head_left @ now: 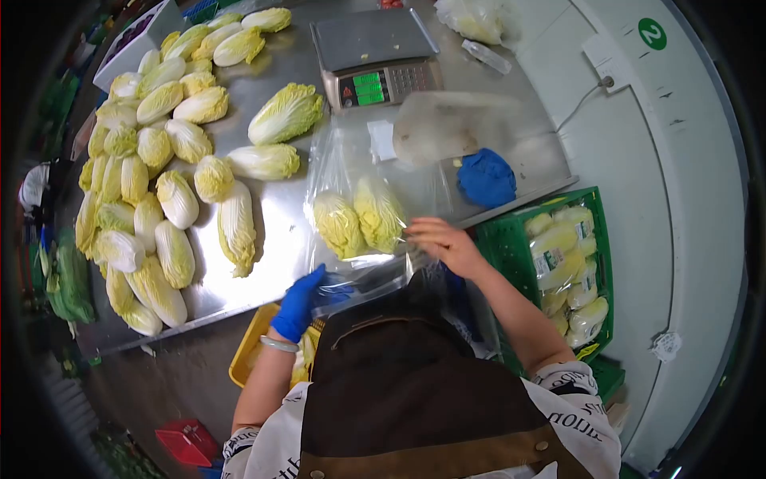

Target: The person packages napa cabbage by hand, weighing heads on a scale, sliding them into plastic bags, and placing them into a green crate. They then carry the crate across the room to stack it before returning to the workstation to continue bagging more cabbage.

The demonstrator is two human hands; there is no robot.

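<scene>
Two napa cabbages [378, 215] lie side by side inside a clear plastic bag [331, 164] on the steel table. My left hand [297, 307], in a blue glove, grips the bag's edge near my body, and its fingers show partly through the film. My bare right hand [447, 246] is at the right side of the bag, fingers stretched toward the right-hand cabbage. Whether those fingertips press on the film or the cabbage is hard to make out. Loose film hangs over the table's front edge between both hands.
Many loose napa cabbages [159, 164] cover the table's left side. A digital scale [373, 48] stands at the back, with a crumpled blue glove [487, 177] to the right. A green crate [600, 263] holds wrapped cabbages; a yellow basket [243, 359] sits below the table edge.
</scene>
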